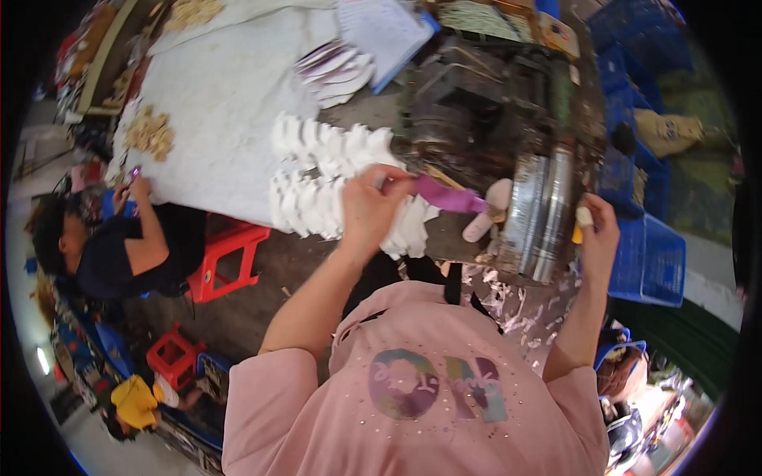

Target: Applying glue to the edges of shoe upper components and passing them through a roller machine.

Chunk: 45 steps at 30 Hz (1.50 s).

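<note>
My left hand (371,205) is closed, thumb and fingers pinching one end of a purple strip (446,197) that looks like soft sheet material. The strip's other end reaches a pale pink rounded piece (478,227) at the table edge. Beneath and beside this hand lie rows of white curved pieces (305,205). My right hand (601,230) is off the table's right side, its fingers curled around a small yellow thing (577,233), mostly hidden. Something cream-coloured (584,216) covers or sits at a fingertip.
Shiny metal rollers (528,210) and a dark, worn machine (468,95) stand between my hands. Behind are purple-white stacked pieces (337,70) and a clipboard (389,36). Blue crates (647,258) line the right. A co-worker (119,246) sits left near a red stool (230,258).
</note>
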Each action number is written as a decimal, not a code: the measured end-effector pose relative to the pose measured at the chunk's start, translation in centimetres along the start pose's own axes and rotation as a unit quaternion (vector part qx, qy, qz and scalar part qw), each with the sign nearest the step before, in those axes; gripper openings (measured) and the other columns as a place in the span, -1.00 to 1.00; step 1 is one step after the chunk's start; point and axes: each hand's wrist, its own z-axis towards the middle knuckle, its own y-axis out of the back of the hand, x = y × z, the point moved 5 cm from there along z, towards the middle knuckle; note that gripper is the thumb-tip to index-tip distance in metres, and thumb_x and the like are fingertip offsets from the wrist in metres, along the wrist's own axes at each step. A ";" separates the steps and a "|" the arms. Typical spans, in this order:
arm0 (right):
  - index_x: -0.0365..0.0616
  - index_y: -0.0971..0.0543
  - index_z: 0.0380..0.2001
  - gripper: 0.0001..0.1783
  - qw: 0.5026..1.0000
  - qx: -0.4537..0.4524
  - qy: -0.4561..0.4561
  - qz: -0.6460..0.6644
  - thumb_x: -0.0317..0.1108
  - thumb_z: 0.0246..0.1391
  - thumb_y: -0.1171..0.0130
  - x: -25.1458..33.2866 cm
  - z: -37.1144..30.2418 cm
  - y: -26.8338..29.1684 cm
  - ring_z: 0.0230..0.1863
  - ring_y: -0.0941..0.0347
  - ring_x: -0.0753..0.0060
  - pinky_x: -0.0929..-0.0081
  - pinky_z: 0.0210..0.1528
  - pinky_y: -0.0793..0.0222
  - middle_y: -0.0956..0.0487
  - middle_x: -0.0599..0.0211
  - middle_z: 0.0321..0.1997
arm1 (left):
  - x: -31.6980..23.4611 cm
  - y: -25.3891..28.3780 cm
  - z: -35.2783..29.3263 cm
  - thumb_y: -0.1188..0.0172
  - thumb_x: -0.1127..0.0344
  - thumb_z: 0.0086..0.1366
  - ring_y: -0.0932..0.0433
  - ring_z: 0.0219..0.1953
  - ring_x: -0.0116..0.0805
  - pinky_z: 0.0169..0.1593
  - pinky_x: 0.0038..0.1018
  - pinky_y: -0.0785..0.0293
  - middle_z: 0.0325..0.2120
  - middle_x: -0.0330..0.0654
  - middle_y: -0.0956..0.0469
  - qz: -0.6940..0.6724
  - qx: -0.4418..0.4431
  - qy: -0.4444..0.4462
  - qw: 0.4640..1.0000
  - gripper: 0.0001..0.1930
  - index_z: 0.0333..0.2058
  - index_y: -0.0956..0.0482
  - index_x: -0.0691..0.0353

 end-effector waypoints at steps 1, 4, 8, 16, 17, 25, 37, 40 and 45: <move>-0.24 -0.48 -0.12 -0.71 1.000 -0.009 -0.005 0.008 -0.55 0.02 -0.06 -0.2 0.0 0.2 -0.17 -0.44 0.49 0.56 -0.07 -0.31 -0.53 0.32 -0.24 | 1.8 3.1 0.9 -0.27 0.46 0.03 -0.21 -0.61 -0.69 -0.54 -0.66 -0.15 -0.71 -0.43 -0.35 0.061 -0.038 0.021 0.997 -0.91 -0.43 -0.61 0.30; -0.24 -0.45 -0.10 -0.71 1.000 -0.005 0.004 0.022 -0.53 0.06 -0.04 -1.3 0.4 0.4 -0.15 -0.41 0.52 0.60 -0.07 -0.29 -0.50 0.34 -0.20 | 7.2 13.3 2.0 -0.25 0.47 0.04 -0.38 -0.59 -0.50 -0.49 -0.53 -0.32 -0.58 -0.21 -0.50 0.189 -0.199 -0.036 0.961 -0.93 -0.44 -0.59 0.25; -0.23 -0.44 -0.06 -0.72 0.999 -0.001 -0.029 0.017 -0.48 0.14 -0.01 -0.3 0.7 0.1 -0.08 -0.39 0.52 0.61 -0.01 -0.24 -0.49 0.33 -0.14 | 13.4 19.1 -0.3 -0.25 0.43 0.05 -0.47 -0.47 -0.10 -0.40 -0.32 -0.39 -0.55 -0.09 -0.42 0.401 -0.144 -0.088 0.900 -0.94 -0.45 -0.58 0.21; -0.27 -0.43 -0.06 -0.73 0.999 -0.034 0.000 0.011 -0.49 0.15 0.02 1.3 0.8 -0.8 -0.06 -0.40 0.51 0.60 0.01 -0.25 -0.49 0.29 -0.13 | 22.1 18.7 -2.1 -0.16 0.29 0.14 -0.49 -0.39 0.09 -0.28 -0.16 -0.40 -0.44 0.12 -0.49 0.459 0.005 0.090 0.884 -0.82 -0.41 -0.59 0.31; -0.27 -0.43 -0.06 -0.73 0.999 -0.035 0.000 0.011 -0.49 0.15 0.02 1.5 0.7 -0.8 -0.06 -0.40 0.51 0.60 0.01 -0.25 -0.49 0.29 -0.13 | 22.3 18.9 -1.9 -0.15 0.32 0.14 -0.49 -0.39 0.09 -0.28 -0.17 -0.40 -0.47 0.12 -0.48 0.457 0.027 0.111 0.882 -0.83 -0.40 -0.59 0.31; -0.23 -0.48 -0.21 -0.69 0.989 0.034 0.116 0.088 -0.70 -0.06 0.03 9.2 -3.4 -4.5 -0.20 -0.40 0.55 0.60 -0.11 -0.31 -0.49 0.35 -0.25 | 5.1 10.6 0.4 0.07 0.30 0.33 -0.39 -0.43 -0.47 -0.40 -0.59 -0.33 -0.49 -0.25 -0.41 -0.052 0.043 0.087 0.994 -0.75 -0.14 -0.52 0.25; -0.16 -0.53 -0.23 -0.65 0.931 -0.064 0.357 -0.032 -0.47 -0.21 -0.23 14.0 -7.7 -10.6 0.00 -0.20 0.14 0.24 -0.01 -0.01 -0.33 0.13 0.03 | -9.6 -5.6 -2.9 0.32 -0.02 0.41 -0.28 -0.23 -0.50 -0.14 -0.56 -0.28 -0.25 -0.20 -0.32 -0.241 0.136 -0.224 0.934 -0.50 -0.01 -0.35 0.29; -0.12 -0.53 -0.29 -0.70 0.929 -0.098 0.357 -0.024 -0.47 -0.22 -0.23 13.4 -7.8 -10.0 -0.05 -0.22 0.14 0.25 -0.05 -0.04 -0.36 0.16 -0.06 | -9.5 -6.8 -3.6 0.32 -0.03 0.41 -0.27 -0.32 -0.55 -0.22 -0.60 -0.27 -0.37 -0.26 -0.33 -0.255 0.146 -0.183 0.938 -0.52 -0.08 -0.35 0.29; -0.17 -0.43 -0.40 -0.80 0.950 0.037 0.246 0.190 -0.60 -0.18 -0.10 11.4 -6.7 -8.3 -0.18 -0.29 0.15 0.34 -0.11 -0.20 -0.38 0.10 -0.20 | -8.0 -7.6 -3.1 0.18 -0.05 0.37 -0.22 -0.43 -0.62 -0.35 -0.64 -0.18 -0.49 -0.34 -0.29 -0.217 0.089 -0.129 0.964 -0.59 -0.29 -0.31 0.25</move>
